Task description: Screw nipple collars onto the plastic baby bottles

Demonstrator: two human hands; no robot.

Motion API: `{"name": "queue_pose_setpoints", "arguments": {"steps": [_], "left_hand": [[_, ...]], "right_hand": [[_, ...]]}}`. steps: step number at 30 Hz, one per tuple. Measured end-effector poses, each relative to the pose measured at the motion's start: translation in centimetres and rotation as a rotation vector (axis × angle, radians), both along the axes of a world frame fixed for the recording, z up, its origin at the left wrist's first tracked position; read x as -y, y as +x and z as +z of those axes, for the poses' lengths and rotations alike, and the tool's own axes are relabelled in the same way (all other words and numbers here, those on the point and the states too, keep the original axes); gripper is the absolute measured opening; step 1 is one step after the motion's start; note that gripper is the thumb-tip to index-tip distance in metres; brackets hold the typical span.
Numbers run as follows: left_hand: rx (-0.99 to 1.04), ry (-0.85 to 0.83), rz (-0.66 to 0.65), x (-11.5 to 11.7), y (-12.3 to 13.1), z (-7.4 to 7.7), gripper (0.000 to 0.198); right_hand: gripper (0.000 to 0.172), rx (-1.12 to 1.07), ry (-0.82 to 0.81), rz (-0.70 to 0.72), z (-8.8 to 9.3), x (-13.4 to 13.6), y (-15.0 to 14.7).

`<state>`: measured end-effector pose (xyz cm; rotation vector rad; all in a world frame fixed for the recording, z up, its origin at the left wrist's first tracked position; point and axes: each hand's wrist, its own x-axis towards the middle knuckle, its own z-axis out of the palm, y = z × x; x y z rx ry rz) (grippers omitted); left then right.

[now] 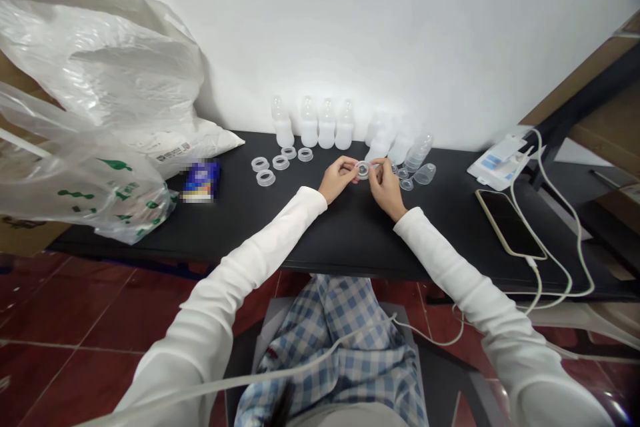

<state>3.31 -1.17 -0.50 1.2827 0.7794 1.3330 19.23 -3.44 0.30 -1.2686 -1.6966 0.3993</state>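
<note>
A clear plastic bottle collar ring point(363, 169) is held up between my two hands over the black table. My left hand point(340, 177) pinches its left side. On the opposite side, the fingers of my right hand point(384, 183) close on the rim. Something round and clear shows inside the ring, too small to make out. Several loose collar rings point(266, 178) lie to the left. Beside my right hand are small clear bottle teats point(406, 184) and clear dome caps point(425, 174). White baby bottles point(327, 133) with clear caps stand upright behind my left hand.
More white bottle bodies point(381, 140) crowd behind my right hand. Plastic bags point(125, 193) and a blue packet point(203, 180) occupy the left side. On the right lie a phone point(510, 223) with a charging cable and a white box point(500, 161). A white wall point(350, 27) rises behind.
</note>
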Motion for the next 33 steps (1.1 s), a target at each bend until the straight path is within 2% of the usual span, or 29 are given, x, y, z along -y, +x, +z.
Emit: {"name": "queue_pose_setpoints", "arguments": {"steps": [11,19,33], "left_hand": [[-0.123,0.021,0.034,0.03,0.03,-0.35,0.033],[-0.175,0.029,0.044,0.36,-0.02,-0.05,0.03],[-0.135,-0.023,0.005,0.39,0.04,-0.08,0.029]], "right_hand": [[0.027,-0.076,-0.006,0.056,-0.39,-0.64,0.07],[0.025,-0.088,-0.06,0.066,-0.63,-0.91,0.19],[0.029,-0.178,-0.125,0.095,-1.03,-0.81,-0.14]]}}
